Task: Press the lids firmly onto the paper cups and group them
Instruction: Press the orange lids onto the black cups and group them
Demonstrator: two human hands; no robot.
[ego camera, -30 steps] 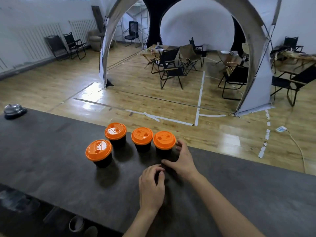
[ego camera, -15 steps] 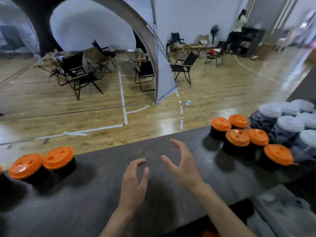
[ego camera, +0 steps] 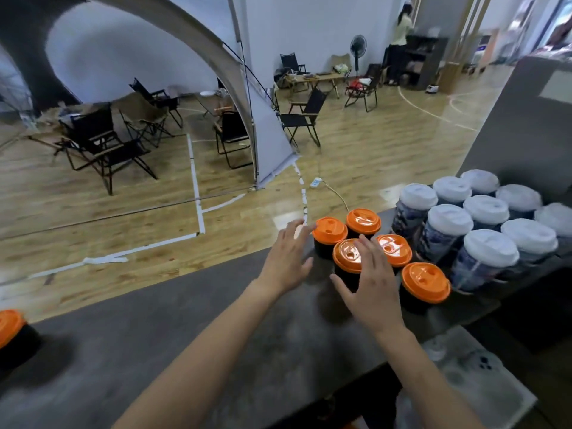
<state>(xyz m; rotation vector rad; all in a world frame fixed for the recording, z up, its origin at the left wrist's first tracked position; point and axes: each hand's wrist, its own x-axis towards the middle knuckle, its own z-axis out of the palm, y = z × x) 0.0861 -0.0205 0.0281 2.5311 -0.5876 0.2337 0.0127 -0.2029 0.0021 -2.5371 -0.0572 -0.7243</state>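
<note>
Five black paper cups with orange lids (ego camera: 425,281) stand bunched on the dark tabletop (ego camera: 185,335), just beside a block of taller white-lidded cups (ego camera: 490,247) whose sleeve print is too blurred to read. The left hand (ego camera: 288,258), fingers spread, is at the far-left cup's lid (ego camera: 329,230). The right hand (ego camera: 371,283), fingers also apart and holding nothing, hovers over the front-middle cup (ego camera: 346,257). One more orange-lidded cup (ego camera: 10,328) sits well apart at the left edge.

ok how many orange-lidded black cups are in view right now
6. Five black paper cups with orange plastic lids cluster at right: rear-left, rear-right, centre, centre-right, nearest. One sits cropped at far left. Others may be off-frame.
</note>
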